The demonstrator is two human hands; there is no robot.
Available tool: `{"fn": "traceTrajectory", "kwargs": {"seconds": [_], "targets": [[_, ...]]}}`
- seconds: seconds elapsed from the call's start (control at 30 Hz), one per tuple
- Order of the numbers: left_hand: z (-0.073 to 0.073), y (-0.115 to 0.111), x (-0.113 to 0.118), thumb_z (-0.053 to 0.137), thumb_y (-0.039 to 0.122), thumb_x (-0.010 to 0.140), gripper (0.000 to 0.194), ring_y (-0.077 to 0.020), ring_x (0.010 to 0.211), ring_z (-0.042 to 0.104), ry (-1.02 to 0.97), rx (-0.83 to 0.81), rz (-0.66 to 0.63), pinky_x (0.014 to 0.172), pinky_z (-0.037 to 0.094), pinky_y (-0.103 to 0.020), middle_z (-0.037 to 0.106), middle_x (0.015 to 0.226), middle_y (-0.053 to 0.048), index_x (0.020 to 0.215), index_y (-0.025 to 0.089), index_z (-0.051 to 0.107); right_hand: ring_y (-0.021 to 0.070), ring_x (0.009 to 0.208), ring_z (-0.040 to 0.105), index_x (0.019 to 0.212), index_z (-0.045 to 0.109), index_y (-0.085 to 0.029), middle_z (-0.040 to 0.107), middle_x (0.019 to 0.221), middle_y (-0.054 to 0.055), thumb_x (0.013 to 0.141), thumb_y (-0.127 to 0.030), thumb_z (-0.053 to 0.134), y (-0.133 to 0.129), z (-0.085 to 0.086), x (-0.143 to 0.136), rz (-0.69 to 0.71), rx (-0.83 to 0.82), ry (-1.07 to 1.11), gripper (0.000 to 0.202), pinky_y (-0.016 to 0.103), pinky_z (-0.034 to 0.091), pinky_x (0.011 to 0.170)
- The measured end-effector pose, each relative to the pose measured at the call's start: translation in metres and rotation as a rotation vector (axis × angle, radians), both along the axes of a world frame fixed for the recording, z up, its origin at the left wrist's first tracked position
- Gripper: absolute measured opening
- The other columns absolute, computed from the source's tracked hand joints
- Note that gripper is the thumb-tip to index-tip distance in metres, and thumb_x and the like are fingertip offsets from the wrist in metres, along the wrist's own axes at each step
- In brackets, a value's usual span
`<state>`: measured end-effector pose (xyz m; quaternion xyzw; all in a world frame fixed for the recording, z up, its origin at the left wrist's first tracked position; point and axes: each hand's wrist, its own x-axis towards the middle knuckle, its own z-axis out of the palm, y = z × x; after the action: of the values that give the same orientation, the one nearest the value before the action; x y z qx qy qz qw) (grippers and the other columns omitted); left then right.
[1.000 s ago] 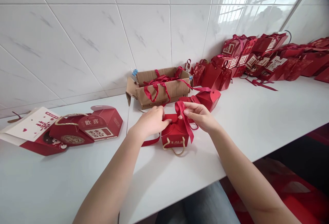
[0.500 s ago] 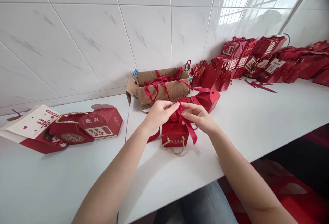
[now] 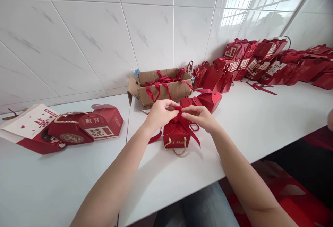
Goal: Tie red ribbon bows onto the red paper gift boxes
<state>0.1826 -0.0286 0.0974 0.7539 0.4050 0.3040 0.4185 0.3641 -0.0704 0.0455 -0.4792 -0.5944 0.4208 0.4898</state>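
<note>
A small red gift box (image 3: 174, 139) with a twisted gold cord handle (image 3: 176, 150) stands upright on the white table in front of me. Over its top, my left hand (image 3: 163, 113) and my right hand (image 3: 199, 115) pinch a red ribbon (image 3: 191, 131) between thumbs and fingers, the fingertips nearly meeting. One ribbon tail hangs down the box's right side; another piece lies on the table at its left. Exactly how the ribbon is looped is partly hidden by my fingers. More red boxes (image 3: 209, 101) sit just behind my right hand.
A cardboard box (image 3: 166, 93) of red ribbons, with blue binder clips, stands against the tiled wall. Several decorated boxes (image 3: 101, 124) stand at left; a long pile of red boxes (image 3: 239, 60) lines the wall at right. Part of another person's hand (image 3: 330, 119) shows at the right edge.
Both hands have drawn the ribbon into a folded shape above the box, fingertips still close together. Part of another person's hand has appeared at the right edge.
</note>
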Motion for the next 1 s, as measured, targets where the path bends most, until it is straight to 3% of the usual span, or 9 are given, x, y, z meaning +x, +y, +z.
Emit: {"fn": "traceTrajectory", "kwargs": {"seconds": [0.07, 0.27, 0.4, 0.5, 0.6, 0.8, 1.0], "targets": [[-0.001, 0.000, 0.001, 0.063, 0.023, 0.074, 0.017, -0.0169, 0.077, 0.066, 0.004, 0.026, -0.001, 0.069, 0.054, -0.029, 0.071, 0.086, -0.005, 0.089, 0.018, 0.068, 0.0074, 0.053, 0.041, 0.098, 0.071, -0.017, 0.054, 0.063, -0.002, 0.070, -0.049, 0.072, -0.001, 0.001, -0.005, -0.044, -0.038, -0.016, 0.042, 0.022, 0.034, 0.047], [0.005, 0.000, -0.005, 0.063, 0.023, 0.074, 0.018, -0.0191, 0.090, 0.064, 0.053, 0.087, -0.009, 0.074, 0.052, -0.030, 0.069, 0.093, -0.004, 0.092, 0.021, 0.062, 0.0037, 0.041, 0.031, 0.078, 0.070, -0.015, 0.046, 0.052, -0.005, 0.070, -0.051, 0.071, -0.003, 0.000, -0.015, -0.006, -0.106, 0.022, 0.036, 0.020, 0.023, 0.036], [0.013, 0.007, -0.024, 0.064, 0.028, 0.073, 0.025, -0.0215, 0.104, 0.059, 0.250, 0.094, -0.043, 0.079, 0.050, -0.030, 0.064, 0.109, -0.005, 0.096, 0.022, 0.058, 0.0030, 0.038, 0.031, 0.075, 0.068, -0.016, 0.045, 0.050, -0.006, 0.071, -0.048, 0.071, -0.001, -0.001, -0.011, 0.019, -0.095, 0.042, 0.033, 0.020, 0.022, 0.034], [0.014, 0.013, -0.033, 0.065, 0.041, 0.070, 0.029, -0.0229, 0.092, 0.061, 0.519, 0.028, -0.066, 0.068, 0.048, -0.030, 0.065, 0.103, -0.006, 0.091, 0.022, 0.057, 0.0028, 0.038, 0.033, 0.082, 0.070, -0.015, 0.051, 0.054, -0.005, 0.073, -0.045, 0.070, -0.001, 0.000, -0.007, 0.098, -0.097, 0.010, 0.031, 0.020, 0.024, 0.035], [0.010, 0.017, -0.032, 0.060, 0.044, 0.073, 0.025, -0.0202, 0.077, 0.061, 0.648, -0.005, -0.123, 0.060, 0.044, -0.028, 0.066, 0.092, -0.003, 0.082, 0.022, 0.054, 0.0024, 0.039, 0.033, 0.083, 0.071, -0.015, 0.054, 0.059, -0.003, 0.076, -0.043, 0.068, -0.001, 0.001, -0.004, 0.174, -0.085, -0.037, 0.029, 0.020, 0.026, 0.035], [0.002, 0.021, -0.027, 0.054, 0.037, 0.077, 0.015, -0.0161, 0.067, 0.054, 0.623, 0.029, -0.125, 0.056, 0.039, -0.026, 0.062, 0.078, 0.000, 0.073, 0.022, 0.053, 0.0021, 0.039, 0.035, 0.089, 0.072, -0.015, 0.060, 0.067, -0.001, 0.081, -0.039, 0.063, -0.001, 0.002, 0.002, 0.259, -0.086, -0.120, 0.026, 0.019, 0.024, 0.034], [0.004, 0.020, -0.026, 0.055, 0.031, 0.073, 0.012, -0.0145, 0.059, 0.047, 0.625, 0.034, -0.086, 0.051, 0.035, -0.026, 0.057, 0.069, 0.000, 0.067, 0.021, 0.051, 0.0025, 0.042, 0.036, 0.082, 0.068, -0.015, 0.062, 0.069, 0.000, 0.082, -0.039, 0.062, -0.005, 0.007, -0.005, 0.187, -0.092, -0.099, 0.024, 0.018, 0.025, 0.035]]}}
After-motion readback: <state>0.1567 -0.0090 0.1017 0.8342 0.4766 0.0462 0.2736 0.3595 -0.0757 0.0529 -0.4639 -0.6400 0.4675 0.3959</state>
